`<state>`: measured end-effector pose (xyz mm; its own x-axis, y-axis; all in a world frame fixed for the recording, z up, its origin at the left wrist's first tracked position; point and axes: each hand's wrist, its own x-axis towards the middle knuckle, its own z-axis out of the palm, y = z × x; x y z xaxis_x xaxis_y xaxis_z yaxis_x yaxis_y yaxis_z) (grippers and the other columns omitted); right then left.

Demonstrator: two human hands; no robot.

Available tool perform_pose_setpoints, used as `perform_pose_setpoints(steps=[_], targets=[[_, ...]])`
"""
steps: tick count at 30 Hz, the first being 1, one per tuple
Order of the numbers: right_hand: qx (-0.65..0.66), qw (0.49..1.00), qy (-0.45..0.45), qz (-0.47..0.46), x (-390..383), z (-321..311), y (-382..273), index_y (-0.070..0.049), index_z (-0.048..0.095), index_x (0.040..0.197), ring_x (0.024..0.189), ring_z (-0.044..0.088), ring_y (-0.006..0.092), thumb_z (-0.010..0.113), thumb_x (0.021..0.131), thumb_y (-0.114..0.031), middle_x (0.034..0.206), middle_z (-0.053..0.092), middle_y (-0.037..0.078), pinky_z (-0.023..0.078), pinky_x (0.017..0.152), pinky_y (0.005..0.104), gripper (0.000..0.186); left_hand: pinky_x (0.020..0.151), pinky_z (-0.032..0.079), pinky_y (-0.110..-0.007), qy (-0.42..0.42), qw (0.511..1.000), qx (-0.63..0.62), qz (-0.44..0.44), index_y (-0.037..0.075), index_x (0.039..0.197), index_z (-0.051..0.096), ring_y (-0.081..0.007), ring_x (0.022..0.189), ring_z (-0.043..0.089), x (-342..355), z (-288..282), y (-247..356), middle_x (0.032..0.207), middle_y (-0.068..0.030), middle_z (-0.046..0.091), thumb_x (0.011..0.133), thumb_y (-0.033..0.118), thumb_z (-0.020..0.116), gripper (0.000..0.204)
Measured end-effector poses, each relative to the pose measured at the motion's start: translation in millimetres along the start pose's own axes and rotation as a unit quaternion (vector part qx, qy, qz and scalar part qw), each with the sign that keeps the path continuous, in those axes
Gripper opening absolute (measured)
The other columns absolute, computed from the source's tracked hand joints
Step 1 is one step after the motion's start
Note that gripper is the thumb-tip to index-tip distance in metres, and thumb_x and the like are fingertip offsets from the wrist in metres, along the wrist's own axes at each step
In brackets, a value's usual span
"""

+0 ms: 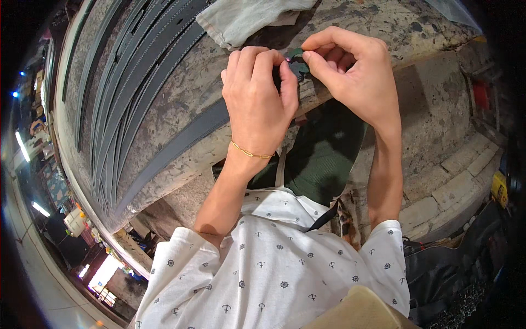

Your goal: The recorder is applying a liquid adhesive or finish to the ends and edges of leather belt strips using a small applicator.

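My left hand (255, 82), with a thin gold chain bracelet on its wrist, is closed at the end of a dark grey belt strap (183, 137). The strap runs from under that hand down to the left over the worktable. My right hand (353, 71) pinches a small dark green piece (296, 54) between thumb and forefinger; its other fingers curl inward. The fingertips of both hands nearly meet at this piece, where a tiny pinkish spot shows. Just how the piece joins the strap is hidden by my left fingers.
Several stitched dark belt straps (139, 71) lie in a curved bundle on the stained worktable (205, 71). A whitish cloth (246, 21) rests beyond my left hand. Black material (455, 268) and a yellow item (499, 189) are at the right. Dark green fabric (320, 156) covers my lap.
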<state>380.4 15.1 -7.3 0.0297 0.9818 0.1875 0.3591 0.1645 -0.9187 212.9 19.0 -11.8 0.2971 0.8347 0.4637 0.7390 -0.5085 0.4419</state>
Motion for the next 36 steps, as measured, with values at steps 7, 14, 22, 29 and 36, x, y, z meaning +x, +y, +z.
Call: perform_pose_setpoints(steps=[7, 14, 22, 29, 36], targets=[[-0.004, 1.0, -0.001, 0.004, -1.3, 1.3, -1.1, -0.002, 0.072, 0.089, 0.058, 0.063, 0.0116, 0.073, 0.079, -0.009, 0.069, 0.07, 0.008, 0.049, 0.056, 0.0255, 0.012, 0.07, 0.05, -0.037, 0.007, 1.0, -0.004, -0.002, 0.0, 0.088, 0.063, -0.0307, 0.081, 0.061, -1.7, 0.9, -0.8, 0.088, -0.0118, 0.063, 0.078, 0.0, 0.069, 0.011], [0.099, 0.991, 0.086, -0.036, -3.0, 1.8, 12.3, -0.001, 0.073, 0.097, 0.063, 0.055, 0.0018, 0.072, 0.089, -0.003, 0.074, 0.066, -0.002, 0.039, 0.054, 0.0177, 0.008, 0.066, 0.046, -0.034, 0.096, 0.989, -0.106, -0.042, -0.001, 0.084, 0.056, -0.0265, 0.073, 0.056, 1.7, -34.3, -22.9, 0.086, -0.0146, 0.059, 0.08, 0.0, 0.058, 0.005], [0.187, 0.945, 0.264, 0.054, 37.1, -14.0, 3.8, 0.0, 0.068, 0.094, 0.058, 0.054, 0.0041, 0.068, 0.092, -0.009, 0.072, 0.061, -0.002, 0.041, 0.051, 0.0196, 0.009, 0.104, 0.041, -0.046, -0.231, 0.965, 0.044, 0.116, 0.002, 0.126, 0.059, -0.0392, 0.119, 0.053, 85.4, -31.6, -58.0, 0.126, -0.0229, 0.058, 0.087, 0.016, 0.067, 0.042], [0.2, 0.94, 0.271, 0.048, 35.8, -18.3, 12.6, 0.0, 0.067, 0.097, 0.059, 0.055, 0.0052, 0.067, 0.093, -0.008, 0.074, 0.061, -0.001, 0.043, 0.051, 0.0198, 0.009, 0.084, 0.047, -0.037, -0.177, 0.961, -0.055, 0.203, 0.004, 0.096, 0.07, -0.0251, 0.094, 0.059, 18.0, -39.7, -35.0, 0.103, -0.0089, 0.063, 0.081, 0.006, 0.069, 0.016], [0.287, 0.93, 0.23, -0.018, 34.9, -22.7, 49.7, 0.002, 0.071, 0.105, 0.07, 0.061, 0.0086, 0.071, 0.092, -0.005, 0.083, 0.067, 0.004, 0.046, 0.058, 0.0223, 0.015, 0.095, 0.038, -0.046, -0.124, 0.978, 0.059, 0.155, 0.011, 0.106, 0.071, -0.0301, 0.115, 0.05, -0.7, -27.8, -28.4, 0.118, -0.0072, 0.058, 0.088, 0.024, 0.065, 0.022]])
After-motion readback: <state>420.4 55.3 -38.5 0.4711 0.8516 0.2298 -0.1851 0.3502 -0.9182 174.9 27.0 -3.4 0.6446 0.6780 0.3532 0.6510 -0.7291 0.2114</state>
